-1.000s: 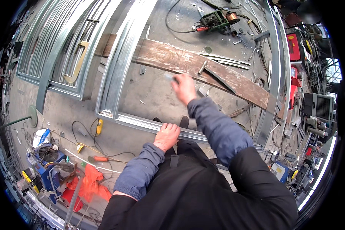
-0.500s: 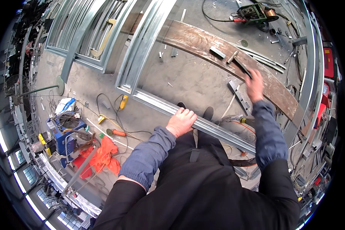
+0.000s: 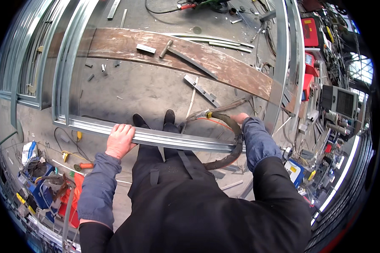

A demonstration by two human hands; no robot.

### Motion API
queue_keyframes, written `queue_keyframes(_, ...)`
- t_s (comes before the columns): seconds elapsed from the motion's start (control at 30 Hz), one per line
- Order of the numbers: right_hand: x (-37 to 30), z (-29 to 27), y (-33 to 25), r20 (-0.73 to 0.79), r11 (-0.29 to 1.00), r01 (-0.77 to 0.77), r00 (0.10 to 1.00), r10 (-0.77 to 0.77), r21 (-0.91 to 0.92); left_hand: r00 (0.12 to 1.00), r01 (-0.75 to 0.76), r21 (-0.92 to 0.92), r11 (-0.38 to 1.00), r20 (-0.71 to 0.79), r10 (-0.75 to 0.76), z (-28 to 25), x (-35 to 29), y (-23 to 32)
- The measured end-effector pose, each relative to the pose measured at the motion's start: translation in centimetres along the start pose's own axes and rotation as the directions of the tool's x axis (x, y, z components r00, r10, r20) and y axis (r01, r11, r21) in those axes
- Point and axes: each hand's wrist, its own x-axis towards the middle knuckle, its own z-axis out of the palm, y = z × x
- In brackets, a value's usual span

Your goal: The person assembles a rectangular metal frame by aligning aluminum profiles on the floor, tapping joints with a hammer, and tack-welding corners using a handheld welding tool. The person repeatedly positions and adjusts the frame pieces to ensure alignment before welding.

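Gripping ridged, shiny metal rail (image 3: 173, 139): left hand (image 3: 120, 140); right hand (image 3: 240, 118) beside dark curved hose (image 3: 239, 141), grip unclear.

The brown plank (image 3: 118, 44) bears a hammer (image 3: 192, 63) and short metal piece (image 3: 146, 49).

Right fingers (image 3: 238, 117) — now beside hose (image 3: 239, 142)

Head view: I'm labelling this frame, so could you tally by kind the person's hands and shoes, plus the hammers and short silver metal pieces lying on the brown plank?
Hands: 2, left hand and right hand
Shoes: 2, left shoe and right shoe
Hammer: 1
Short silver metal piece: 1
Total: 6
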Motion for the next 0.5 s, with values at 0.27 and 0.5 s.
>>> queue_keyframes(0.27,4.5,6.9,2.1,0.223,0.96,-0.032,0.974,-0.032,0.279,1.0,0.007,0.015,1.0,0.024,-0.008,0.0,-0.1,0.0)
queue_keyframes(0.5,-5.6,0.9,-1.6,0.096,0.885,0.273,0.939,-0.33,0.378,0.998,0.011,0.025,1.0,0.057,-0.012,-0.5,0.3,0.4)
